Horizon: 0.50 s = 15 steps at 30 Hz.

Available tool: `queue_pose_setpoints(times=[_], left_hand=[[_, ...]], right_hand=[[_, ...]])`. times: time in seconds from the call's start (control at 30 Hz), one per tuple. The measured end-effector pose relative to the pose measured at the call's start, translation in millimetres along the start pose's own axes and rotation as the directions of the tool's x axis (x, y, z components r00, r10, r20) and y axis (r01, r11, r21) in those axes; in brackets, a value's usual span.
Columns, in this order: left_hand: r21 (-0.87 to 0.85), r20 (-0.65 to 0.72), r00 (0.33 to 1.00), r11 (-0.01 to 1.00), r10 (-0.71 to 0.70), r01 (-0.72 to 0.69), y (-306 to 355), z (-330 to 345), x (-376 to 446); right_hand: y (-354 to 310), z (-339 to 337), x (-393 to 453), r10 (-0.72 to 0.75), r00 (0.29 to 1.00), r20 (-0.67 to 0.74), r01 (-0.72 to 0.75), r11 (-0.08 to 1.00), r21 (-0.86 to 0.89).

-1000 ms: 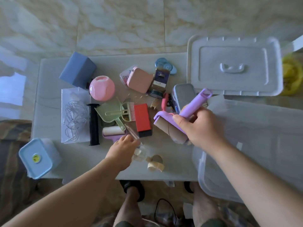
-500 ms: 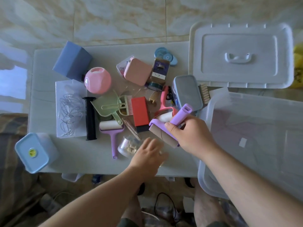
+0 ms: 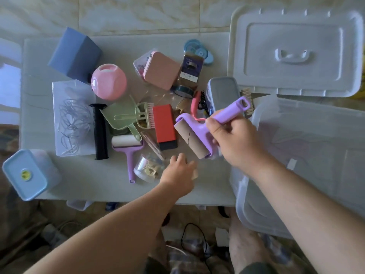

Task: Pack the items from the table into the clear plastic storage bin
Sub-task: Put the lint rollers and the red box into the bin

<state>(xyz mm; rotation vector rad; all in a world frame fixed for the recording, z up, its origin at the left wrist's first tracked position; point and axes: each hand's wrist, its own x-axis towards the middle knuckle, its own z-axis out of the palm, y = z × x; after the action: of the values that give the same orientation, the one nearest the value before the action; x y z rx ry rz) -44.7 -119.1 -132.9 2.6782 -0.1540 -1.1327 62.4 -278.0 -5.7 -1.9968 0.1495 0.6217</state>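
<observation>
Above the desk (image 3: 83,184), the right hand (image 3: 237,143) grips the handle of a purple roller (image 3: 197,133) whose bare cardboard core points down-left, lifted over the clutter. Just right of that hand lies the clear bin (image 3: 308,159), its near rim against the wrist; beyond it the white lid (image 3: 296,50) lies flat. Behind the roller sit a grey case (image 3: 222,91), a pink tool (image 3: 195,105) and a brush (image 3: 247,103). The left hand (image 3: 177,175) hovers low over the desk, fingers loosely spread and blurred, holding nothing that can be made out. Just left of it is a clear tub (image 3: 148,169); past that a second roller (image 3: 128,149), a red block (image 3: 165,125), a green dustpan (image 3: 122,117) and a black grip (image 3: 99,131).
</observation>
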Motion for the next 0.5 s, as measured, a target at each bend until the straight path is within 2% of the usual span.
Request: queue_pose_setpoints(times=[0.07,0.13,0.2,0.23,0.3,0.4,0.5], left_hand=[[-0.122,-0.071,0.997,0.993,-0.007,-0.002,5.2,-29.3,-4.5],[-0.235,-0.156,0.987,0.972,-0.029,-0.008,17.3,-68.5,-10.0],[-0.313,-0.242,0.969,0.949,-0.045,-0.034,35.7,-110.8,-12.5],[-0.341,-0.275,0.961,0.938,-0.041,-0.058,47.4,-132.2,-13.1],[-0.38,-0.339,0.941,0.915,-0.004,-0.133,74.5,-169.8,-11.2],[-0.387,-0.392,0.916,0.887,0.088,-0.251,120.0,-201.6,-2.1],[-0.361,-0.408,0.897,0.872,0.172,-0.331,161.6,-200.5,9.1]], right_hand=[[-0.5,-34.8,-6.8,0.016,0.995,-0.099,0.014,0.956,0.294],[6.9,-84.1,-20.4,0.113,0.974,-0.196,0.015,0.832,0.554],[30.6,-133.1,-42.7,0.224,0.954,-0.198,-0.034,0.739,0.673],[47.5,-151.9,-55.4,0.273,0.945,-0.18,-0.084,0.735,0.673],[87.3,-170.5,-75.0,0.359,0.919,-0.162,-0.218,0.806,0.551],[148.1,-155.9,-79.2,0.404,0.907,-0.123,-0.375,0.904,0.204],[185.1,-121.1,-55.0,0.453,0.89,0.044,-0.449,0.89,-0.083]])
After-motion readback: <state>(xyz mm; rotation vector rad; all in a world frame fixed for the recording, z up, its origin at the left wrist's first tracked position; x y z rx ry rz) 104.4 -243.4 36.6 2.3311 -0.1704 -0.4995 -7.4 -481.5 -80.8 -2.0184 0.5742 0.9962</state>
